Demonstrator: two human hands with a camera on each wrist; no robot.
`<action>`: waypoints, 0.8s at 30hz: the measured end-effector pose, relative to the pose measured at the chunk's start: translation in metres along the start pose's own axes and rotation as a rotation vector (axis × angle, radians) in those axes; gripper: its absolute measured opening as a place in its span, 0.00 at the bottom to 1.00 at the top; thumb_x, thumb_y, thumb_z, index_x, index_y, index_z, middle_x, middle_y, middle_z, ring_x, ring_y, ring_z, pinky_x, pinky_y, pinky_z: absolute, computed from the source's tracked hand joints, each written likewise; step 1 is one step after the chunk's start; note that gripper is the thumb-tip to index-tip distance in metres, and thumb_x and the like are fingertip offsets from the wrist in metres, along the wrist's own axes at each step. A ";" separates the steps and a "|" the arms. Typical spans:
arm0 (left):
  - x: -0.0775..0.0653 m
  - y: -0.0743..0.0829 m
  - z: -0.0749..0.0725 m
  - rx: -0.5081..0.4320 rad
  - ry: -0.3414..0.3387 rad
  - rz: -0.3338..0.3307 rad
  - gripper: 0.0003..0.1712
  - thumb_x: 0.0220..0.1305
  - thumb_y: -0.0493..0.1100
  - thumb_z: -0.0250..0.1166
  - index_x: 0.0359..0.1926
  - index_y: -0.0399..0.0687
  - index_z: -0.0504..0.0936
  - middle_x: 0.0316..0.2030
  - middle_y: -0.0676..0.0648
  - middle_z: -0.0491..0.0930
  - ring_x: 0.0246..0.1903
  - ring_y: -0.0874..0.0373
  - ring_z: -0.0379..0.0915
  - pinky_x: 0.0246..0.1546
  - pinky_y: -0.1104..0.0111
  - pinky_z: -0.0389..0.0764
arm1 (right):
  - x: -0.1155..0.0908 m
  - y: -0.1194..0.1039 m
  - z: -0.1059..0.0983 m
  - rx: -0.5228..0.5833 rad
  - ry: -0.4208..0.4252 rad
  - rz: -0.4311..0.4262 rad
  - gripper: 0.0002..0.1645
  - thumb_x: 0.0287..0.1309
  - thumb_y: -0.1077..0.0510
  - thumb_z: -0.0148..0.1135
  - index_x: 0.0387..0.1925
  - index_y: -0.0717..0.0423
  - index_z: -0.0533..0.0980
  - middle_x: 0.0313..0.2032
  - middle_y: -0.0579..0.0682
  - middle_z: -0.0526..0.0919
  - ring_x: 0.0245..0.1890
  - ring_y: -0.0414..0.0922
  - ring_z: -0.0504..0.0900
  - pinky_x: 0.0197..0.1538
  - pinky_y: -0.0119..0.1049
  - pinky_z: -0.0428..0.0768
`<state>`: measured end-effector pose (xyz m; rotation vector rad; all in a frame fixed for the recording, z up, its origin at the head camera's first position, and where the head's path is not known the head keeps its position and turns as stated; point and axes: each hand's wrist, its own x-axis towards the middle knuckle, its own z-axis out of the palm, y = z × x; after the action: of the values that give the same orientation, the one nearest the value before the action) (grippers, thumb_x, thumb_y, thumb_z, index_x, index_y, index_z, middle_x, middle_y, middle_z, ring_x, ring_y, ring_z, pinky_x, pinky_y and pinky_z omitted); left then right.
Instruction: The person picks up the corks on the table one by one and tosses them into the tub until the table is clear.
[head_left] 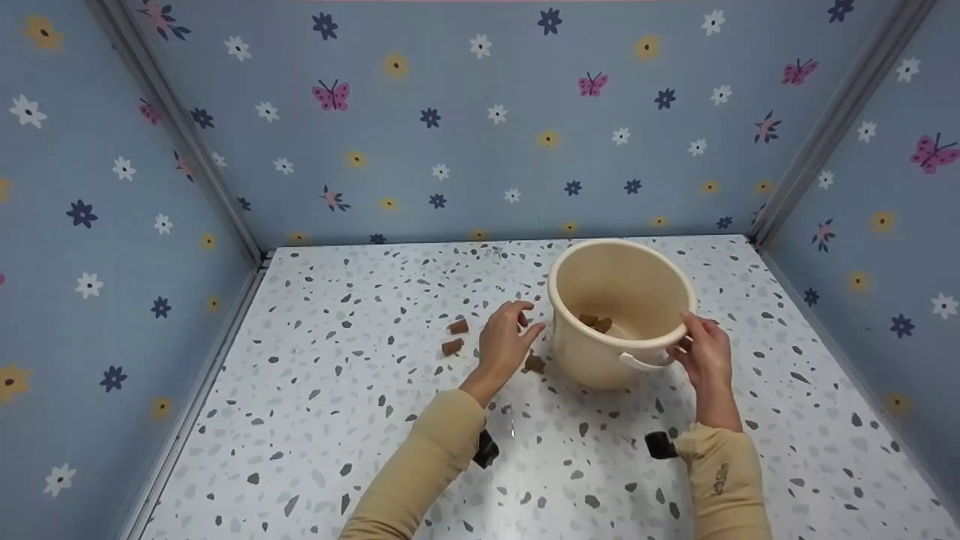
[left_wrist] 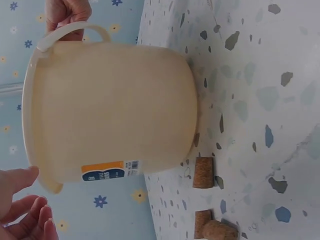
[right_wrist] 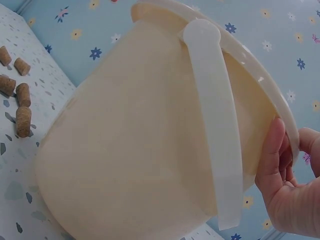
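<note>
A cream plastic bucket (head_left: pixel 600 364) stands on the speckled tabletop, its white handle (right_wrist: pixel 215 125) hanging down against the near side. At the bucket's right, my right hand (head_left: pixel 706 352) pinches the rim between thumb and fingers, as the right wrist view also shows. Just left of the bucket is my left hand (head_left: pixel 506 337), its fingers loosely bent and nothing held. Inside the bucket lie some brown corks (head_left: pixel 603 325). Other corks are on the table: one cork (head_left: pixel 535 364) beside the bucket's base, and two more, a cork (head_left: pixel 458 327) and a cork (head_left: pixel 452 346), left of my left hand.
The white speckled tabletop (head_left: pixel 337 390) spreads out around the bucket. Flowered blue panels (head_left: pixel 465 135) enclose it at the back and both sides, with grey metal strips at the corners. A label (left_wrist: pixel 110 170) shows on the bucket's side.
</note>
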<state>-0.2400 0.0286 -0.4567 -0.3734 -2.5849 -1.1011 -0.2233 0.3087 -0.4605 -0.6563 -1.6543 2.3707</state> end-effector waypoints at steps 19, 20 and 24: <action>-0.014 -0.057 0.018 -0.074 -0.085 -0.055 0.18 0.52 0.40 0.66 0.44 0.39 0.75 0.31 0.42 0.72 0.30 0.52 0.69 0.30 0.67 0.70 | 0.081 0.048 -0.044 -0.017 -0.037 -0.019 0.20 0.51 0.48 0.62 0.42 0.55 0.71 0.29 0.50 0.77 0.27 0.43 0.79 0.26 0.38 0.77; -0.014 -0.059 0.018 -0.075 -0.090 -0.060 0.18 0.52 0.40 0.66 0.45 0.39 0.75 0.31 0.42 0.71 0.30 0.54 0.68 0.30 0.67 0.70 | 0.091 0.054 -0.050 -0.007 -0.038 -0.022 0.20 0.51 0.49 0.62 0.42 0.55 0.71 0.30 0.51 0.77 0.27 0.45 0.79 0.26 0.39 0.77; -0.015 -0.069 0.022 -0.065 -0.101 -0.074 0.19 0.51 0.40 0.66 0.45 0.39 0.75 0.32 0.42 0.71 0.30 0.57 0.65 0.31 0.67 0.69 | 0.104 0.061 -0.058 0.010 -0.069 -0.013 0.19 0.52 0.50 0.61 0.44 0.55 0.71 0.31 0.52 0.77 0.29 0.46 0.79 0.27 0.40 0.77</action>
<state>-0.2540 -0.0037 -0.5216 -0.3597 -2.6759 -1.2235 -0.2832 0.3759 -0.5595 -0.5655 -1.6672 2.4169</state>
